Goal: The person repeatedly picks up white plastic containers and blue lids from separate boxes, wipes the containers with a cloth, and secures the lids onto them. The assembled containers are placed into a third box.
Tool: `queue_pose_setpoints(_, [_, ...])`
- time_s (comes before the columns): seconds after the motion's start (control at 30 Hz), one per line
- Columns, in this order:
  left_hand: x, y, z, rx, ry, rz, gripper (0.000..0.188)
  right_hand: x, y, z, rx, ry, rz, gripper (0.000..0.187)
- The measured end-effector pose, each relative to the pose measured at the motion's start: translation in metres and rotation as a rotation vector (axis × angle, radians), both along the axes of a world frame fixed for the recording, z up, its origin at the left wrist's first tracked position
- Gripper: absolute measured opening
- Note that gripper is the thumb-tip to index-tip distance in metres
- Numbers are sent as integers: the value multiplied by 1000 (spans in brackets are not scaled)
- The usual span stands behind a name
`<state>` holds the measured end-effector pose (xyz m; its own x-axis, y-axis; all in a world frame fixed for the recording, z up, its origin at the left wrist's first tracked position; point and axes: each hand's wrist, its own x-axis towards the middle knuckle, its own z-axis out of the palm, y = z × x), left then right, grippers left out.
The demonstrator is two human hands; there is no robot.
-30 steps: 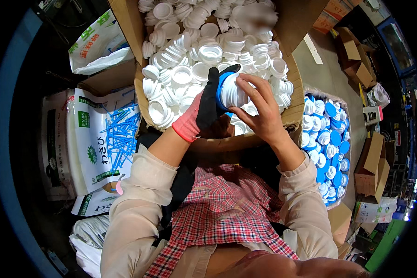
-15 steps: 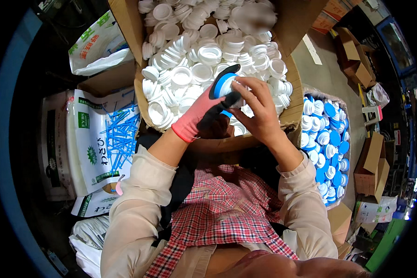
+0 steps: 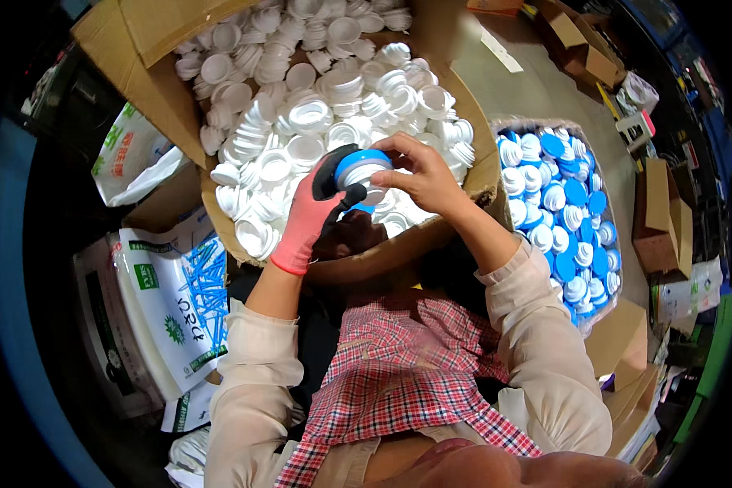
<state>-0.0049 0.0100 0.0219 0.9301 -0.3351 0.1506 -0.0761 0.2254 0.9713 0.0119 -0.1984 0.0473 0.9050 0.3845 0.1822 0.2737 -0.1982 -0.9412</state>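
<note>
My left hand [image 3: 305,220], in a pink glove with black fingers, is closed around a blue-and-white plastic cap [image 3: 358,172]. The cap is held tilted, its blue top away from me and its white part toward me. My bare right hand [image 3: 429,177] grips the cap's right side, its thumb against the white part and its fingers by the blue rim. Below both hands a bit of another blue piece [image 3: 361,209] shows, partly hidden. Beneath and beyond my hands lie many loose white caps [image 3: 307,118] in a large cardboard box [image 3: 486,138].
To the right stands a lined container [image 3: 614,195] heaped with blue-and-white caps [image 3: 573,193]. Thin blue plastic sticks [image 3: 207,285] lie on a printed white bag [image 3: 159,313] at the left. Open cardboard boxes [image 3: 655,215] stand on the floor farther right.
The view has turned, so the boxes sit farther left in it. My hands still hold the cap, now tipped so more of its white part shows. My right hand's fingers have shifted on its edge.
</note>
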Motion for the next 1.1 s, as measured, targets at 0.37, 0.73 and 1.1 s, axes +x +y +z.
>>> queue_pose_setpoints(0.37, [-3,-15,-10,119,-24,-107,63,-34,-47,-8,53,-11,-130,45])
queue_pose_setpoints(0.73, [14,-8,-35,454,20,-105,39,-256,-408,-44,255,142,-1578,50])
queue_pose_setpoints(1.1, [17,-22,-50,537,21,30,28,-172,-537,-105,246,414,-1687,37])
